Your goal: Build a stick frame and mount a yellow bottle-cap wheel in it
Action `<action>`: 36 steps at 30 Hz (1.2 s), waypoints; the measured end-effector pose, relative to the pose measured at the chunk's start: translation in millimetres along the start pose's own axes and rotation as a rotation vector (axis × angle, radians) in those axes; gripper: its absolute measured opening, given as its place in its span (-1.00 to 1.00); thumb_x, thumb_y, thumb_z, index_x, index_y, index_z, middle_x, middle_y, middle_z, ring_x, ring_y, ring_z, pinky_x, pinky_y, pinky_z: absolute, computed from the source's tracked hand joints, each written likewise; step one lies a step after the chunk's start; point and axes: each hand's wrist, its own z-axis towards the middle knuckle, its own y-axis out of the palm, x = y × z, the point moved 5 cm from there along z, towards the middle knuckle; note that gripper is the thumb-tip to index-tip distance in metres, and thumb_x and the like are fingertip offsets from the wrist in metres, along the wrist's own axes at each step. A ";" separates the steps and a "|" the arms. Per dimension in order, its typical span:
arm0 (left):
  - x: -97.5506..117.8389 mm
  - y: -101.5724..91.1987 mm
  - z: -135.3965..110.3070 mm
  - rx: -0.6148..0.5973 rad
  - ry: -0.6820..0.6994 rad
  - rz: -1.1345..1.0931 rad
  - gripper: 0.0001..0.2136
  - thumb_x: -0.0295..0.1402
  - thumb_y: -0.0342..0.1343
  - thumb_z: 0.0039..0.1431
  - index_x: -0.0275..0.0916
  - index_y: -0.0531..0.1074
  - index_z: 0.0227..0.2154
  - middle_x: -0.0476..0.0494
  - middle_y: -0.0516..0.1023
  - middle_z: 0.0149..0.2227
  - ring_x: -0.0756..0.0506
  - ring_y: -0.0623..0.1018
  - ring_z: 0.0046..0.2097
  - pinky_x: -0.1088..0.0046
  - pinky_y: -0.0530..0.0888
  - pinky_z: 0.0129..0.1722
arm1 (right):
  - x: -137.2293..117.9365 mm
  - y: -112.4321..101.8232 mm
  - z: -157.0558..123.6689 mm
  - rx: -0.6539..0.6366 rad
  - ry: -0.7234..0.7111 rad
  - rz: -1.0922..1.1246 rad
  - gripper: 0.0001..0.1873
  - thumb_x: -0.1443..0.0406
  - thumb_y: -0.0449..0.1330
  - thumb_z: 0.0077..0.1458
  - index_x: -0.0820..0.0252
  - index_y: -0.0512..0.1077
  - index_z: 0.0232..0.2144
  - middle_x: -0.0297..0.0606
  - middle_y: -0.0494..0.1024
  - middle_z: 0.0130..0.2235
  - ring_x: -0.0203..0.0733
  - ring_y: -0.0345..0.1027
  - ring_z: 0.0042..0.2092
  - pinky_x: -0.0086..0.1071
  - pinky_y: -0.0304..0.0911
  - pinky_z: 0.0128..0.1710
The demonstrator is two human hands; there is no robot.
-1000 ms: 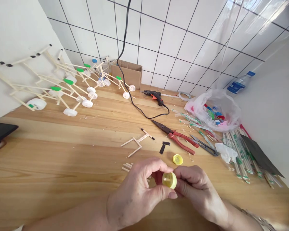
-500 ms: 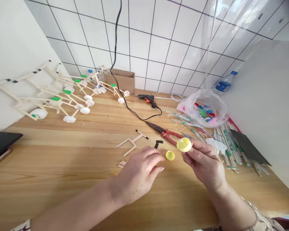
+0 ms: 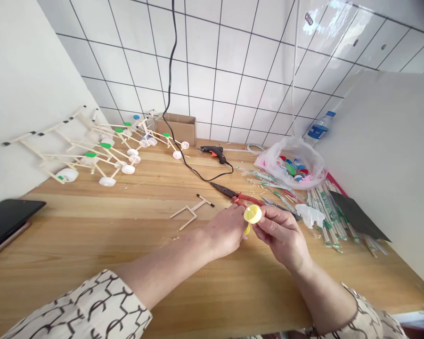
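Note:
My right hand (image 3: pixel 282 235) pinches a yellow bottle cap (image 3: pixel 253 214) between thumb and fingers, its hollow side facing left and toward me. My left hand (image 3: pixel 229 228) is at a second yellow bottle cap (image 3: pixel 247 230) on the table, with fingers and thumb closed around it. Most of that cap and the left fingertips are hidden. Just behind both hands lie red-handled pliers (image 3: pixel 229 190), their handles partly covered. To the left of my left hand is a small wooden stick frame (image 3: pixel 191 210) with black-tipped ends.
A glue gun (image 3: pixel 214 152) with a black cord lies farther back. Stick models (image 3: pixel 92 157) with white wheels stand at left, behind a phone (image 3: pixel 10 219). To the right are a plastic bag (image 3: pixel 293 165) of caps, wrapped chopsticks (image 3: pixel 327 212), scissors (image 3: pixel 279 205) and a bottle (image 3: pixel 320 127).
My left hand has moved right and closed around the second yellow cap on the table. My right hand, still holding its cap, has shifted left. The view has tilted slightly.

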 end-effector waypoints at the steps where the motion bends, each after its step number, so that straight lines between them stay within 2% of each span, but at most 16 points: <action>1: -1.4 -0.6 -1.3 0.012 -0.003 -0.001 -0.72 -0.62 0.10 -0.04 -0.20 0.43 -0.26 -0.13 0.55 -0.20 -0.19 0.49 -0.11 0.27 0.40 -0.07 | -0.6 0.5 0.1 0.003 0.005 -0.005 -0.72 0.16 0.21 0.07 0.26 0.41 -0.53 -0.43 0.19 -0.63 -0.42 -0.08 -0.60 -0.46 -0.20 -0.61; 4: -2.6 -8.1 -12.9 0.061 -0.011 0.000 -0.71 -0.57 0.06 0.03 -0.19 0.42 -0.17 -0.13 0.55 -0.19 -0.15 0.51 -0.16 0.34 0.42 -0.14 | 0.0 0.0 -0.4 0.029 0.039 -0.011 -0.69 0.11 0.24 0.02 0.26 0.41 -0.54 -0.42 0.20 -0.64 -0.42 -0.08 -0.60 -0.46 -0.19 -0.61; 7: -2.6 -22.4 -33.0 0.155 -0.075 -0.010 -0.76 -0.52 0.02 0.08 -0.22 0.43 -0.18 -0.14 0.54 -0.21 -0.10 0.50 -0.25 0.38 0.45 -0.21 | 3.0 1.7 -2.6 0.015 0.082 -0.025 -0.69 0.10 0.24 0.00 0.26 0.42 -0.51 -0.42 0.20 -0.63 -0.41 -0.05 -0.60 -0.46 -0.18 -0.62; 10: -5.2 -35.2 -55.0 0.242 -0.192 -0.194 -0.74 -0.49 0.13 0.00 -0.23 0.46 -0.20 -0.11 0.52 -0.19 -0.04 0.50 -0.32 0.41 0.47 -0.24 | 4.0 9.3 -5.7 -0.061 0.101 -0.120 -0.66 0.08 0.20 0.06 0.25 0.38 -0.53 -0.44 0.18 -0.63 -0.41 -0.06 -0.59 -0.47 -0.18 -0.61; 15: -15.6 -37.4 -75.2 0.192 -0.336 -0.514 -0.67 -0.49 0.13 0.01 -0.24 0.40 -0.11 -0.06 0.54 -0.32 -0.03 0.51 -0.34 0.46 0.49 -0.35 | -1.2 26.5 -8.0 -0.197 0.012 -0.449 -0.62 0.13 0.07 0.18 0.24 0.30 -0.59 -0.45 0.12 -0.61 -0.40 -0.05 -0.56 -0.47 -0.12 -0.58; 20: -27.9 -33.9 -78.9 0.150 -0.355 -0.658 -0.77 -0.53 0.15 -0.01 -0.23 0.39 -0.24 -0.06 0.54 -0.30 -0.04 0.51 -0.29 0.48 0.50 -0.37 | -3.7 34.1 -10.0 -0.249 -0.132 -0.695 -0.73 0.28 0.00 0.22 0.25 0.35 -0.48 -0.43 0.17 -0.58 -0.39 0.00 -0.55 -0.48 -0.04 -0.56; 25: -30.8 -31.6 -79.9 0.124 -0.304 -0.676 -0.71 -0.53 0.16 0.03 -0.16 0.46 -0.16 -0.06 0.55 -0.15 -0.05 0.53 -0.19 0.49 0.51 -0.24 | -3.8 36.9 -15.7 -0.297 -0.237 -0.821 -0.83 0.39 -0.01 0.19 0.25 0.33 -0.42 -0.39 0.24 -0.56 -0.36 0.08 -0.54 -0.46 0.00 -0.51; 31: -32.2 -26.4 -82.7 0.051 -0.359 -0.671 -0.70 -0.48 0.12 0.12 -0.08 0.45 -0.07 -0.04 0.51 -0.01 -0.07 0.53 -0.06 0.48 0.50 -0.09 | -1.5 37.6 -17.9 -0.273 -0.243 -0.884 -0.83 0.44 -0.02 0.13 0.23 0.30 -0.46 -0.40 0.22 -0.57 -0.35 0.04 -0.55 -0.44 -0.03 -0.53; 36: -31.2 -28.0 -84.1 0.074 -0.298 -0.498 -0.68 -0.46 0.11 0.14 -0.04 0.46 -0.05 -0.03 0.50 0.00 -0.07 0.50 0.00 0.55 0.49 -0.07 | -0.7 38.3 -18.1 -0.249 -0.265 -0.891 -0.81 0.45 -0.02 0.10 0.23 0.28 -0.52 -0.42 0.19 -0.58 -0.36 -0.03 -0.56 -0.43 -0.06 -0.55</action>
